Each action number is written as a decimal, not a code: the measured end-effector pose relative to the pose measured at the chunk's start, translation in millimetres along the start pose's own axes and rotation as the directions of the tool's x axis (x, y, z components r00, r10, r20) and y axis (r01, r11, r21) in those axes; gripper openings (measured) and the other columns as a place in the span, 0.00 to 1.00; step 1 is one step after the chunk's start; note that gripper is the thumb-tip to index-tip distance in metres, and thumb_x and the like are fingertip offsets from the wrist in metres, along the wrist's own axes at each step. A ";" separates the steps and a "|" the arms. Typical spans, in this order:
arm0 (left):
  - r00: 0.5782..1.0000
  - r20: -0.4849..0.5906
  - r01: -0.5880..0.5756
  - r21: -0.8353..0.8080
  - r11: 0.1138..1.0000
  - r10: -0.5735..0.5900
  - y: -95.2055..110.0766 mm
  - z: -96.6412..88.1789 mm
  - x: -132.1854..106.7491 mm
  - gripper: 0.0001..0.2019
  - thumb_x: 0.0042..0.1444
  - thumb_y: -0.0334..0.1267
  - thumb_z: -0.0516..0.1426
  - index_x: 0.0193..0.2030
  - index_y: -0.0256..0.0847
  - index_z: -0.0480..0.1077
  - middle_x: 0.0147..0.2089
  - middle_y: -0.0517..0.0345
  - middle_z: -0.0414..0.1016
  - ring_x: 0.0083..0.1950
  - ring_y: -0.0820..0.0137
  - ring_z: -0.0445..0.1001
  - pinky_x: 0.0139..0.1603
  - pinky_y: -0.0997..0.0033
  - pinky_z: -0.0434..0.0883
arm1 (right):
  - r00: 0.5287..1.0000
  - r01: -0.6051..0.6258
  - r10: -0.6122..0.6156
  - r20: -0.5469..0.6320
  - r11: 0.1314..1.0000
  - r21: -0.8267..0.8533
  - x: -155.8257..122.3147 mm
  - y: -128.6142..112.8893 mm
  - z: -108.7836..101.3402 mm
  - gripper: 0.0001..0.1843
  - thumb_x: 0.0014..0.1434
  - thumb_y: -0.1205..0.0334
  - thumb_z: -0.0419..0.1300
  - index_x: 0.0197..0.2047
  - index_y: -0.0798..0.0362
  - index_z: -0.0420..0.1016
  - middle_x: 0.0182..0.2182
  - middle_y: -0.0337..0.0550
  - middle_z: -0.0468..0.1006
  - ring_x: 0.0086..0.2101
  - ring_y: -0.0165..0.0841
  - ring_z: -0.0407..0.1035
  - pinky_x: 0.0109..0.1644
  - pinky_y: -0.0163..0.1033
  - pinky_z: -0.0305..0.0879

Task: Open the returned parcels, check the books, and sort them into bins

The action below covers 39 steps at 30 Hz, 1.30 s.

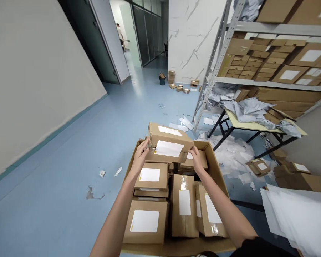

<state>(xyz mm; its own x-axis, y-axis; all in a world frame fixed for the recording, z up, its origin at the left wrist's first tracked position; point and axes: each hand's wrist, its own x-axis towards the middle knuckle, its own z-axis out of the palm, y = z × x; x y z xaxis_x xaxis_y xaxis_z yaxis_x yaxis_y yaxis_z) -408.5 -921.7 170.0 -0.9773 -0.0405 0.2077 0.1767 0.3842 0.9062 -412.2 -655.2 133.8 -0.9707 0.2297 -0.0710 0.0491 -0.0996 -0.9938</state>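
I hold a small brown cardboard parcel [169, 140] with white labels between both hands, above the far end of a large open carton [216, 165]. My left hand [140, 154] grips its left end and my right hand [196, 159] grips its right end, fingers closed on it. The carton is packed with several similar labelled parcels [147, 219], some flat and some standing on edge.
A metal shelf rack [270, 57] stacked with cardboard boxes stands at the right, with a folding table [256, 125] heaped with grey mailer bags. Torn paper and small boxes litter the blue floor [77, 150]. A white sheet stack [299, 214] lies at lower right. A person stands far down the corridor [120, 34].
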 end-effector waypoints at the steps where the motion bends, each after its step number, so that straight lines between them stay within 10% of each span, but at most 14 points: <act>1: 0.999 0.042 -0.024 -0.022 0.999 0.025 21.1 3.0 -9.4 0.26 0.61 0.48 0.48 0.65 0.48 0.58 0.69 0.58 0.55 0.70 0.63 0.51 0.68 0.58 0.52 | 0.998 0.057 -0.056 -0.032 0.998 0.024 -11.2 -13.9 -11.0 0.25 0.49 0.57 0.56 0.51 0.51 0.71 0.49 0.44 0.76 0.53 0.41 0.65 0.57 0.44 0.59; 7: 0.977 0.103 -0.177 -0.106 0.978 0.188 128.4 67.8 -68.4 0.26 0.62 0.50 0.48 0.66 0.53 0.54 0.71 0.64 0.50 0.71 0.63 0.47 0.70 0.53 0.49 | 0.926 0.297 -0.270 -0.264 0.952 0.069 -94.3 -65.2 -109.6 0.29 0.55 0.57 0.56 0.60 0.49 0.63 0.57 0.44 0.69 0.58 0.38 0.60 0.61 0.45 0.56; 13: 0.898 0.387 -0.111 -0.257 0.960 0.207 200.4 206.9 -138.9 0.28 0.61 0.52 0.50 0.67 0.54 0.53 0.72 0.66 0.46 0.72 0.63 0.44 0.71 0.57 0.44 | 0.705 0.380 -0.429 -0.565 0.901 -0.211 -197.9 -88.9 -272.2 0.30 0.58 0.55 0.55 0.63 0.49 0.57 0.60 0.47 0.65 0.59 0.39 0.58 0.62 0.46 0.55; 21: 0.609 0.773 0.164 -0.344 0.925 0.179 278.1 422.1 -312.7 0.33 0.60 0.54 0.49 0.70 0.51 0.45 0.73 0.64 0.41 0.72 0.63 0.42 0.70 0.64 0.48 | 0.382 -0.207 -0.426 -0.820 0.825 -0.526 -360.2 -85.7 -511.0 0.34 0.55 0.50 0.53 0.63 0.53 0.58 0.54 0.53 0.69 0.55 0.45 0.61 0.59 0.52 0.57; 26: 0.428 0.898 0.233 -0.218 0.948 0.102 298.4 531.8 -400.3 0.36 0.58 0.56 0.50 0.70 0.50 0.43 0.72 0.62 0.43 0.72 0.61 0.44 0.69 0.61 0.52 | 0.340 -0.611 -0.242 -0.909 0.678 -0.409 -430.4 -67.5 -625.4 0.37 0.55 0.49 0.50 0.64 0.60 0.57 0.53 0.56 0.71 0.54 0.47 0.61 0.56 0.49 0.59; 30: 0.384 0.923 0.227 -0.102 0.969 0.008 299.7 607.7 -445.8 0.39 0.56 0.56 0.52 0.70 0.45 0.43 0.72 0.57 0.44 0.72 0.60 0.42 0.70 0.60 0.45 | 0.367 -0.777 -0.043 -0.929 0.535 -0.332 -444.8 -45.0 -692.7 0.36 0.59 0.51 0.47 0.65 0.66 0.54 0.55 0.60 0.68 0.56 0.47 0.60 0.56 0.47 0.59; 35: 0.348 0.930 0.204 0.049 0.978 -0.119 278.5 663.3 -478.2 0.46 0.53 0.54 0.54 0.71 0.37 0.36 0.73 0.47 0.36 0.73 0.60 0.35 0.71 0.60 0.39 | 0.418 -0.856 0.205 -0.885 0.415 -0.308 -432.4 3.7 -726.8 0.38 0.59 0.53 0.48 0.65 0.71 0.50 0.62 0.67 0.58 0.60 0.49 0.55 0.58 0.47 0.56; 39: 0.316 0.940 0.167 0.077 0.983 -0.127 263.9 672.0 -487.8 0.45 0.55 0.53 0.52 0.71 0.35 0.35 0.73 0.47 0.35 0.73 0.62 0.37 0.71 0.65 0.40 | 0.443 -0.832 0.104 -0.890 0.417 -0.365 -436.0 38.5 -729.7 0.37 0.56 0.56 0.51 0.64 0.70 0.53 0.62 0.68 0.57 0.61 0.50 0.53 0.61 0.49 0.51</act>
<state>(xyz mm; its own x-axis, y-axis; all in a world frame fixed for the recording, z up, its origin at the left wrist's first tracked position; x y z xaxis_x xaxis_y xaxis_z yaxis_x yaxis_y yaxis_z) 36.6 -180.7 60.3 -0.4411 0.8054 -0.3960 0.0015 0.4419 0.8971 184.6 -52.8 64.2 -0.2154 0.9534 -0.2111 0.9143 0.1210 -0.3864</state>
